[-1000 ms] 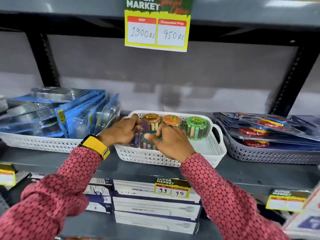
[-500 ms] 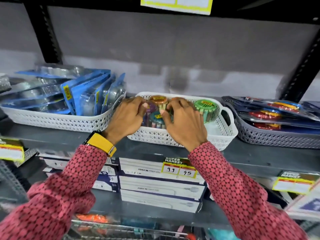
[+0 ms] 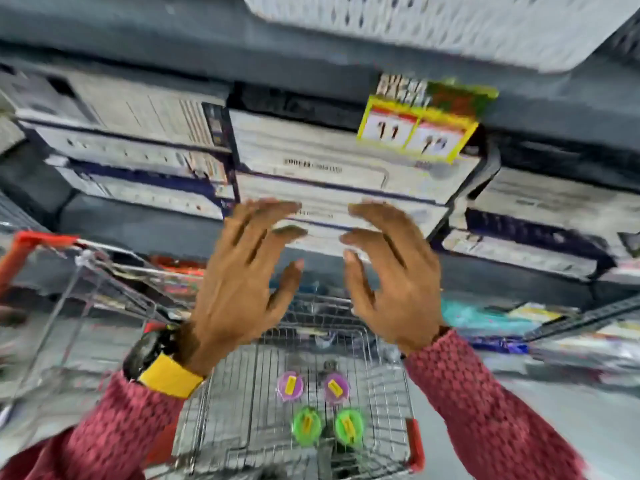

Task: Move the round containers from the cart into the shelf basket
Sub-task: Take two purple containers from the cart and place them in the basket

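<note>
The view is blurred and points down. In the wire cart [image 3: 391, 393] below me stand two purple-lidded round containers [image 3: 290, 386] [image 3: 336, 389] and two green-lidded ones [image 3: 307, 426] [image 3: 349, 427]. My left hand [image 3: 242, 282] and my right hand [image 3: 391, 275] hover side by side above the cart, fingers spread, holding nothing. The white shelf basket [image 3: 433, 26] shows only its perforated front wall at the top edge; its contents are hidden.
Stacked white boxes [image 3: 329, 174] fill the lower shelf behind my hands, under a yellow price tag [image 3: 419, 129]. The cart has red corner trim [image 3: 417, 448] and a red handle [image 3: 27, 247] at left. Packaged goods lie on the bottom shelf at right.
Both hands have left the shelf basket and come down empty over the cart. My view has swung down from the shelf to the cart.
</note>
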Demonstrator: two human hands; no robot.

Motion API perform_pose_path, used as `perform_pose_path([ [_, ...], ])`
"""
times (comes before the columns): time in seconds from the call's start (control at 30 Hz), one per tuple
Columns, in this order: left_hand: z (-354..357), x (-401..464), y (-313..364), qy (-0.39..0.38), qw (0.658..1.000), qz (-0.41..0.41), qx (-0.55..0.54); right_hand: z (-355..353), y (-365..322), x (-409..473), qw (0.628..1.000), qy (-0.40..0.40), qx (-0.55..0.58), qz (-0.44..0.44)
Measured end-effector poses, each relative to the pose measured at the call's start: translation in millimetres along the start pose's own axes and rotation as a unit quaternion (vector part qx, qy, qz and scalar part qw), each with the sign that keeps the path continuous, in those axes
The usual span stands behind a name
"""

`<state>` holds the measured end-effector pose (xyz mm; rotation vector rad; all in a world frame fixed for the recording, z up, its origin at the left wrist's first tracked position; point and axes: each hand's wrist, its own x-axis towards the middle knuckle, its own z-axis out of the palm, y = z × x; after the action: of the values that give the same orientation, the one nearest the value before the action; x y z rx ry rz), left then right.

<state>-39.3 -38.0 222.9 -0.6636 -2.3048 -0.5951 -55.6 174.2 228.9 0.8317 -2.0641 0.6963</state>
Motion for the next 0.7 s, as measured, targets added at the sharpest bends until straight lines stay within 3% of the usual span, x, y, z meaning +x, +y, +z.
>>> perform_pose_path([
  [0.2,117.8,-167.1,-20.6,-0.288,0.956,-0.046,0.007,61.3,8.3,-200.6,0.966,-0.212,-0.005,0.146],
  [0.4,194.8,-261.0,-33.4,-0.455,0.887,-0.084,0.001,112.6,24.0,-298.0,0.896,-0.383,-0.017,0.223],
  [0.47,216.3,-283.5,-36.1,-0.490,0.867,-0.086,-0.012,130.2,26.8,-319.5,0.855,-0.458,-0.037,0.240],
  [0.6,250.4,-321.6,-43.8,-0.560,0.822,-0.088,-0.051,156.9,35.0,-356.7,0.716,-0.637,-0.048,0.281],
  [0.7,269.9,-341.8,-48.9,-0.622,0.782,-0.042,-0.010,168.7,38.4,-372.1,0.697,-0.662,-0.070,0.269],
])
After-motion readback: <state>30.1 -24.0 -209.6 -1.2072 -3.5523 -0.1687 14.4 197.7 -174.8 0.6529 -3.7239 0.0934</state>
